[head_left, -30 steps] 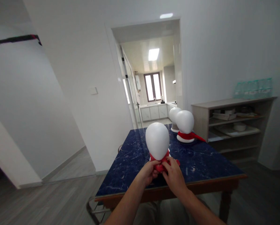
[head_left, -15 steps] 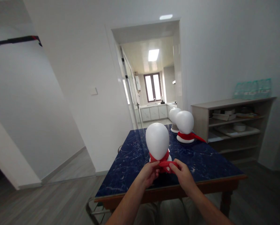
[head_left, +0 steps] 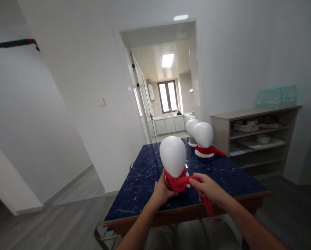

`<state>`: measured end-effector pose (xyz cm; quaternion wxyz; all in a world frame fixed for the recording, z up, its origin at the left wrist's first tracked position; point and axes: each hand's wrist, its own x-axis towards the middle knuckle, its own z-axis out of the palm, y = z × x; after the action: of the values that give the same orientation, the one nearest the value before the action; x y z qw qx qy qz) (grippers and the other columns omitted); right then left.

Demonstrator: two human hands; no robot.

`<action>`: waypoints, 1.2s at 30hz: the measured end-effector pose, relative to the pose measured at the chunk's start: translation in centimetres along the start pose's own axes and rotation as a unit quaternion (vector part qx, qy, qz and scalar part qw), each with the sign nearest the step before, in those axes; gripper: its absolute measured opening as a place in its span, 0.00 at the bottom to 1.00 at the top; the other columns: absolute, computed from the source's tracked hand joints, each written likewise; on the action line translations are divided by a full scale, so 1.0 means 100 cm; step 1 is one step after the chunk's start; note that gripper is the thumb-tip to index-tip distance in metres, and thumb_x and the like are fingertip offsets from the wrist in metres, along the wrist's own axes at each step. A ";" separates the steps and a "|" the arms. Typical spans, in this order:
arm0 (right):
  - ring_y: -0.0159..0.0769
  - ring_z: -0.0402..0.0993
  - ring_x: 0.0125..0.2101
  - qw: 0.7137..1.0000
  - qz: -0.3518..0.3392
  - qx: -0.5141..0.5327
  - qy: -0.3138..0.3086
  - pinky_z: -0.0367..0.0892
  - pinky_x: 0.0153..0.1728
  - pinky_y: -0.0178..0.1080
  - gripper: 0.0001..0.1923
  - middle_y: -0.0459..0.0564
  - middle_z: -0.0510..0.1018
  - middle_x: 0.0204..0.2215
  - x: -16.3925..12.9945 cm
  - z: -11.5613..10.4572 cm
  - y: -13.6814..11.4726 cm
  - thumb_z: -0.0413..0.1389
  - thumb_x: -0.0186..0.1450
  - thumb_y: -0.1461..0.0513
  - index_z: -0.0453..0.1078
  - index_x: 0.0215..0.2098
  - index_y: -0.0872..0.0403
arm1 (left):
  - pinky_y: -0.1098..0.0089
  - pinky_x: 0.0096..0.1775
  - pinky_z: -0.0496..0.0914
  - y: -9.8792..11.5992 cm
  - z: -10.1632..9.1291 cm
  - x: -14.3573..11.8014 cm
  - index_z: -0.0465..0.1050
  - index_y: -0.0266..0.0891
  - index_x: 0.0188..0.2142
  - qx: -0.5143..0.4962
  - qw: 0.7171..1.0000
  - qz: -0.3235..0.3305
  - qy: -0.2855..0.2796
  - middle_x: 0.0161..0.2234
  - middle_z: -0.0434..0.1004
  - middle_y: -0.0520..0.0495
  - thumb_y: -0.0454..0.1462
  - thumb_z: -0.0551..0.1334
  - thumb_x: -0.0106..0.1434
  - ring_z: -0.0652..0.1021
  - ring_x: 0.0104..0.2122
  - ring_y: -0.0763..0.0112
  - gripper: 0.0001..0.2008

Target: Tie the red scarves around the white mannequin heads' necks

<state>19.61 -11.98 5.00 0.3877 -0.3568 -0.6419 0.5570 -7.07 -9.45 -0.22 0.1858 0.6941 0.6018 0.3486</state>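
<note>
A smooth white mannequin head (head_left: 173, 154) stands upright near the front of the table, a red scarf (head_left: 180, 182) wrapped and crossed round its neck. My left hand (head_left: 163, 191) is curled round the left side of the neck and base, against the scarf; part of its grip is hidden. To the right of the head, my right hand (head_left: 208, 187) pinches one end of the scarf and holds it stretched sideways. The loose tip of that end hangs below my fingers, in front of the table's edge.
Farther back on the blue marble-patterned table (head_left: 134, 187) stand a mannequin head with a red scarf (head_left: 203, 134) and another behind it (head_left: 191, 126). A shelf unit (head_left: 220, 135) holding trays and boxes is at the right, with bottles (head_left: 277, 97) on top. A doorway opens onto a kitchen.
My left hand has gone from the scarf in front to the left side of the neck. My right hand has pulled the scarf's end out to the right, and its tip now dangles.
</note>
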 end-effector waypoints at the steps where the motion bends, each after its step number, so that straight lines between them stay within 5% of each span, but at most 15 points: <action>1: 0.25 0.54 0.15 1.000 0.001 -0.002 -0.004 0.69 0.18 0.34 0.26 0.33 0.59 0.17 0.000 -0.001 0.000 0.61 0.65 0.38 0.64 0.33 0.50 | 0.36 0.72 0.44 0.001 0.002 0.001 0.35 0.47 0.78 0.005 1.000 0.004 -0.013 0.72 0.64 0.36 0.42 0.81 0.45 0.62 0.72 0.40 0.73; 6: 0.25 0.54 0.16 0.999 0.024 -0.009 -0.029 0.69 0.19 0.34 0.27 0.34 0.60 0.18 -0.007 -0.011 -0.001 0.61 0.65 0.37 0.65 0.36 0.51 | 0.31 0.71 0.37 0.000 0.007 0.005 0.28 0.46 0.78 0.005 1.000 0.011 -0.005 0.73 0.60 0.32 0.53 0.79 0.49 0.61 0.73 0.39 0.74; 11: 0.25 0.53 0.18 0.997 0.048 -0.042 -0.039 0.66 0.19 0.32 0.27 0.34 0.57 0.20 -0.018 -0.033 0.000 0.60 0.66 0.37 0.67 0.38 0.51 | 0.35 0.72 0.37 -0.002 0.007 0.002 0.34 0.44 0.79 0.008 1.000 0.007 -0.004 0.76 0.51 0.31 0.55 0.78 0.50 0.55 0.75 0.40 0.70; 20: 0.28 0.58 0.16 0.981 0.086 -0.175 -0.017 0.53 0.17 0.33 0.25 0.38 0.63 0.18 -0.014 -0.141 0.007 0.64 0.62 0.40 0.68 0.30 0.51 | 0.40 0.73 0.37 -0.009 0.009 0.007 0.42 0.44 0.77 0.004 1.000 -0.009 0.003 0.77 0.48 0.31 0.45 0.80 0.48 0.55 0.75 0.41 0.67; 25: 0.31 0.60 0.17 0.968 0.053 -0.240 0.059 0.51 0.19 0.35 0.21 0.41 0.66 0.17 0.019 -0.172 0.019 0.67 0.57 0.44 0.72 0.26 0.52 | 0.39 0.72 0.35 -0.008 0.008 0.009 0.44 0.46 0.77 -0.008 1.000 -0.013 0.000 0.77 0.49 0.32 0.44 0.81 0.46 0.57 0.74 0.41 0.67; 31: 0.39 0.73 0.31 0.872 -0.020 -0.464 0.156 0.60 0.35 0.38 0.17 0.50 0.78 0.27 0.061 -0.177 0.043 0.55 0.69 0.53 0.74 0.28 0.53 | 0.36 0.72 0.34 -0.008 0.007 0.007 0.42 0.46 0.77 -0.012 1.000 0.005 0.002 0.76 0.51 0.32 0.44 0.81 0.47 0.57 0.74 0.40 0.67; 36: 0.53 0.77 0.49 0.781 -0.013 -0.580 0.229 0.62 0.56 0.52 0.13 0.63 0.83 0.44 0.078 -0.132 0.049 0.52 0.68 0.65 0.80 0.40 0.57 | 0.38 0.72 0.36 -0.007 0.006 0.005 0.43 0.47 0.78 -0.008 1.000 0.007 0.009 0.77 0.51 0.34 0.43 0.81 0.46 0.57 0.74 0.40 0.68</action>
<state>28.13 1.33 1.91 0.2506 -0.6229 -0.7407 -0.0244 -7.05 -8.68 -0.97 0.1833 0.6937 0.5956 0.3611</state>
